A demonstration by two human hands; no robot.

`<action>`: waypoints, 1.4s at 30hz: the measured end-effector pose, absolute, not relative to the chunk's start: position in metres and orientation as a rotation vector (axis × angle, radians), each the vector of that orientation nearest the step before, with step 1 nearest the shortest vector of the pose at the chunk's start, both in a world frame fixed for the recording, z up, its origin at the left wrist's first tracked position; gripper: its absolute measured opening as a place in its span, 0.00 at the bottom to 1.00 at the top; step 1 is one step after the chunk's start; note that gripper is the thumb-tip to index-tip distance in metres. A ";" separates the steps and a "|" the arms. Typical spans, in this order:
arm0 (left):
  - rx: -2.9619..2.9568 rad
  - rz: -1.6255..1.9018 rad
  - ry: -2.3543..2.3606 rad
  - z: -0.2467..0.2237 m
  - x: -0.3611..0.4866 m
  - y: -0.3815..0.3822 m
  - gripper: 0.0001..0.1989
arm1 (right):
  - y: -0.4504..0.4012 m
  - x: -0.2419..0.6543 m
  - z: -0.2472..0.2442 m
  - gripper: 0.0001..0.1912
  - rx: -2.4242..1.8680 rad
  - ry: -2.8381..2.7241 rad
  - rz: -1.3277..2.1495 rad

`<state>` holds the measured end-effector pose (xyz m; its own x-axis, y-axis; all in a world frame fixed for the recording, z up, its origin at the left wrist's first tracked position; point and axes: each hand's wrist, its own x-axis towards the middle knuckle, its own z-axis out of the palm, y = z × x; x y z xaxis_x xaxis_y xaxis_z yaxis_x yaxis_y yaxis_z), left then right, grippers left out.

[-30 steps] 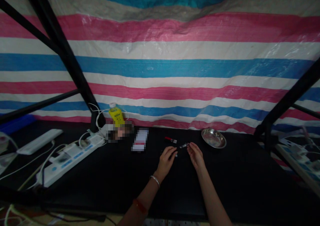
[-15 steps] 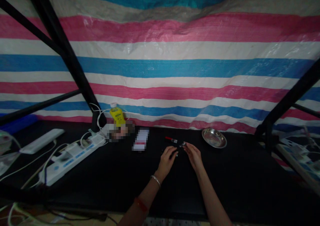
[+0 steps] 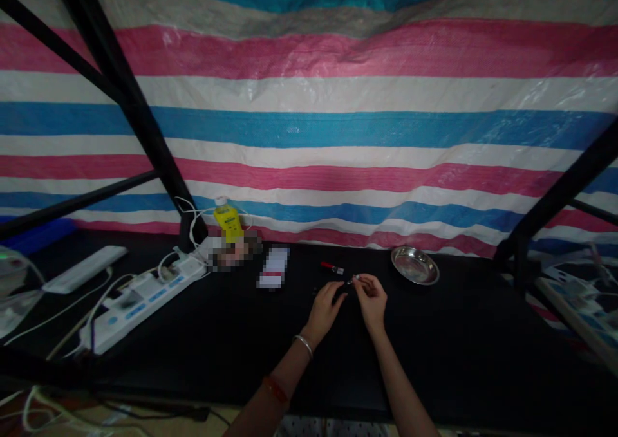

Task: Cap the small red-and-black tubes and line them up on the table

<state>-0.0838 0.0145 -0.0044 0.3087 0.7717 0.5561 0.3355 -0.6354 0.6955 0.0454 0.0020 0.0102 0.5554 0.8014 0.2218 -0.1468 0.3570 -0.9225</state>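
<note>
Beyond and to the left of the left hand [image 3: 322,311], a yellow bottle [image 3: 228,221] carries dark print too small for me to read, and nearer that hand a pale rectangle [image 3: 274,266] with a red band is blurred out. From here I see the right hand [image 3: 371,300] nearly closed, thumb and forefinger pinching a small shiny metal piece [image 3: 350,281] in the gap between the hands. The left hand is half curled, its fingertips right by that piece; whether they grip anything I cannot tell. Just past its fingertips lies a red-and-silver piece [image 3: 329,267]; beyond the right hand, rightward, sits a steel dish [image 3: 415,267]
</note>
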 end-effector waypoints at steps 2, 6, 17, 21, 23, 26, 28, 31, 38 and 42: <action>2.113 1.286 1.024 -0.006 -0.083 0.015 0.12 | 0.002 0.045 0.010 0.16 -1.053 -0.735 0.617; 2.092 1.344 1.084 -0.009 -0.083 0.017 0.10 | 0.000 0.047 0.010 0.17 -1.093 -0.684 0.539; 2.376 1.220 1.309 0.003 -0.105 0.027 0.08 | 0.008 0.057 -0.004 0.14 -1.207 -0.782 0.640; 2.483 1.024 1.315 0.019 -0.127 0.042 0.09 | 0.012 0.056 -0.006 0.11 -1.266 -0.903 0.581; 2.519 0.974 1.325 0.026 -0.135 0.050 0.10 | 0.013 0.053 -0.006 0.08 -1.257 -0.971 0.532; 2.567 0.879 1.340 0.032 -0.142 0.059 0.10 | 0.015 0.050 -0.007 0.05 -1.286 -1.076 0.497; 2.594 0.813 1.347 0.033 -0.143 0.063 0.10 | 0.016 0.050 -0.010 0.03 -1.313 -1.117 0.491; 2.615 0.753 1.364 0.032 -0.142 0.065 0.10 | 0.017 0.051 -0.014 0.03 -1.335 -1.146 0.482; 2.611 0.619 1.406 0.025 -0.143 0.067 0.11 | 0.017 0.051 -0.019 0.04 -1.386 -1.236 0.444; 2.566 0.591 1.396 0.022 -0.145 0.066 0.12 | 0.018 0.051 -0.025 0.06 -1.482 -1.346 0.352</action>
<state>-0.1454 0.0664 0.0222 0.4859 0.8332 0.2641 0.7696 -0.5510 0.3225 0.0507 0.0178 -0.0250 0.3229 0.8529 0.4103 0.5430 0.1881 -0.8184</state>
